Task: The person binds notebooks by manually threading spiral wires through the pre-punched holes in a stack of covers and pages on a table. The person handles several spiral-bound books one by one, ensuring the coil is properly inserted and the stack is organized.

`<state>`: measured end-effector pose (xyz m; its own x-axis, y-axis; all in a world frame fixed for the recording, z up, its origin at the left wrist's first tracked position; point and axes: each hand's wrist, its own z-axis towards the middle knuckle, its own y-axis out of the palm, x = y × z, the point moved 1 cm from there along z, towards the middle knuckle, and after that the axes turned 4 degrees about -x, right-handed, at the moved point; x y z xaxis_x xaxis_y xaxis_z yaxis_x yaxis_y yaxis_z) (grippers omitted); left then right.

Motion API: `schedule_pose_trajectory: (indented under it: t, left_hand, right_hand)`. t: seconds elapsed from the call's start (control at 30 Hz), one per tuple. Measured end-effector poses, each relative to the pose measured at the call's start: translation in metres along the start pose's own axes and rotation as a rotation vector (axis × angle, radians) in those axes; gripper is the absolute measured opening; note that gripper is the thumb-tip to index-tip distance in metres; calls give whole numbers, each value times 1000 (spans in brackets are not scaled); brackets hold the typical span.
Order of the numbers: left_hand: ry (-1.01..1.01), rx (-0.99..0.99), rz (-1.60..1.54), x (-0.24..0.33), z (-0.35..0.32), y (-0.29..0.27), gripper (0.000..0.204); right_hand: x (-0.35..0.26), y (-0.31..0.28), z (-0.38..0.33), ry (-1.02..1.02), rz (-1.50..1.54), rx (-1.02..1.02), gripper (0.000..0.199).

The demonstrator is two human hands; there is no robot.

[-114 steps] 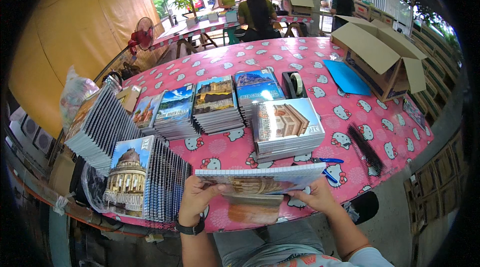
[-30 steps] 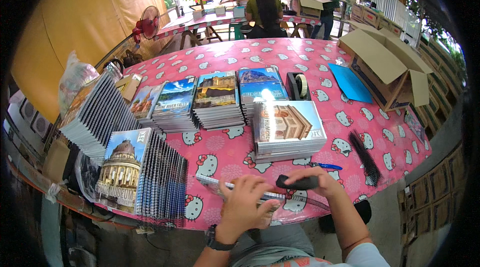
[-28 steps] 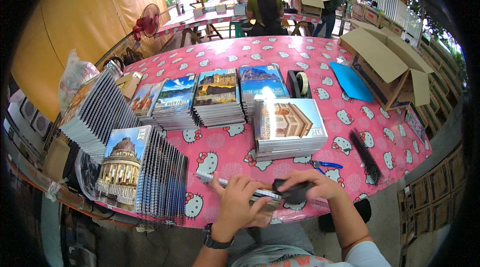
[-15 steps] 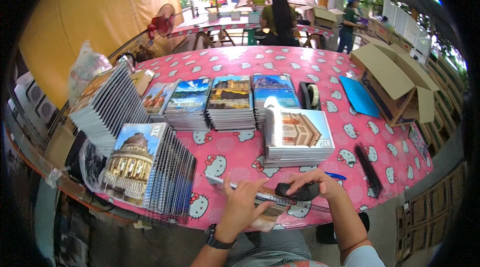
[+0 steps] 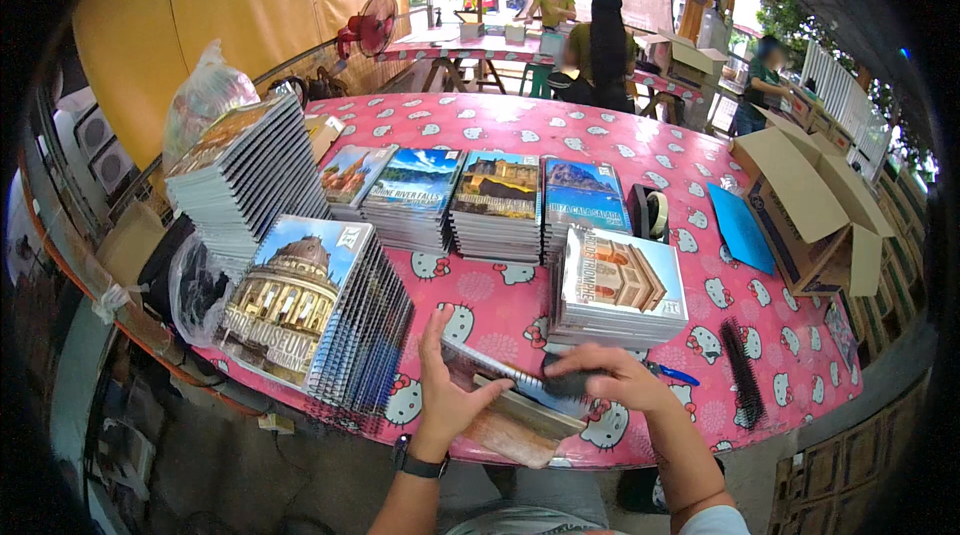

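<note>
Near the table's front edge, my left hand (image 5: 447,390) grips a spiral-bound notebook (image 5: 515,415) by its left end, the thumb across its upper edge. The notebook is tilted, with its coil side up. My right hand (image 5: 622,375), fingers curled, holds a soft-looking black object (image 5: 566,375) against the coil end; it is blurred and its exact kind cannot be told. Just beyond my right hand stands a pile of notebooks (image 5: 625,280) with a brick-coloured building on the cover. To the left of my left hand leans a long row of notebooks (image 5: 290,300) with a domed building in front.
Several notebook stacks (image 5: 497,200) line the middle, with a tape dispenser (image 5: 652,213) beside them. Another tall stack (image 5: 245,180) stands at left. A blue pen (image 5: 675,375), a black bristly strip (image 5: 740,375), a blue sheet (image 5: 741,228) and an open carton (image 5: 800,225) lie rightward. People work behind.
My view has shifted left. My left hand has opened wider around the notebook's end, and the notebook is tilted more. My right hand has moved the black object along the coil edge.
</note>
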<state>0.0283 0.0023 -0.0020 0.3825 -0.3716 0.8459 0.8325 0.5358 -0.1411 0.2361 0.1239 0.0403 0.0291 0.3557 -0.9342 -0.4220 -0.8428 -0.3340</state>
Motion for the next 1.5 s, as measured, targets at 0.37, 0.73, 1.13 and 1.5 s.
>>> schedule_pose_trajectory:
  t: [0.37,0.73,1.13,1.5]
  left_hand:
    - [-92,118,-115,-27,-9,3,103]
    - [122,-79,622,12,-2,4,43]
    - [137,-234,485,15,5,-1,22]
    - [288,-188,400,12,6,-10,26]
  right_hand:
    - [18,11,6,-29,126,70,52]
    - [-28,3,-1,-62,-239,136,64]
    - [-89,16,-12,-178,-721,-10,53]
    - [31,8,0,31,72,77,41]
